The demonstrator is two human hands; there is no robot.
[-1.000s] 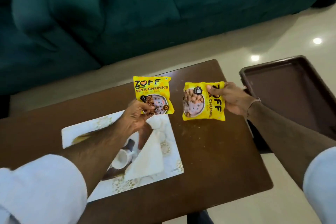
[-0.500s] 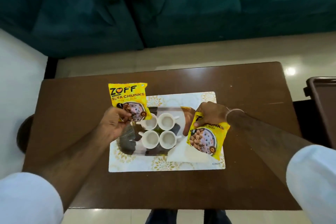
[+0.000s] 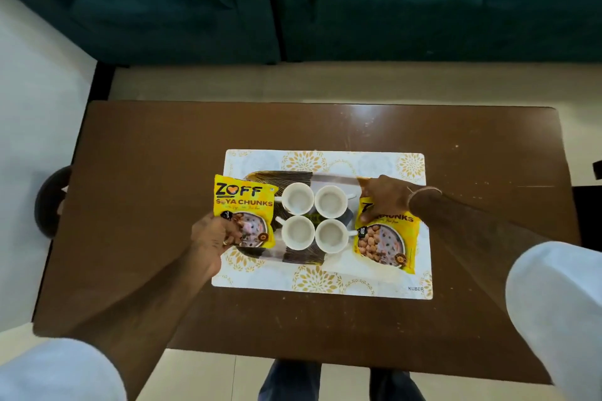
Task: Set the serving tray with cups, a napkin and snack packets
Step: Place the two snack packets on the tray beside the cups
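Note:
A patterned serving tray (image 3: 280, 177) lies on a white and gold placemat (image 3: 325, 283) and holds several white cups (image 3: 312, 216) in a square. My left hand (image 3: 213, 236) grips the lower corner of a yellow snack packet (image 3: 242, 202) over the tray's left end. A second yellow packet (image 3: 386, 242) lies at the tray's right end, on a white napkin (image 3: 338, 257) whose edge shows beside it. My right hand (image 3: 386, 197) rests on this packet's top with fingers on it.
The placemat sits mid-way on a brown wooden table (image 3: 146, 172). A dark green sofa (image 3: 325, 0) stands behind it. A dark round object (image 3: 52, 202) sits at the table's left edge, and another dark surface (image 3: 589, 205) at the right.
Both packets have come down and apart to the tray's two ends. The right packet has gone from held upright to lying flat at the right end.

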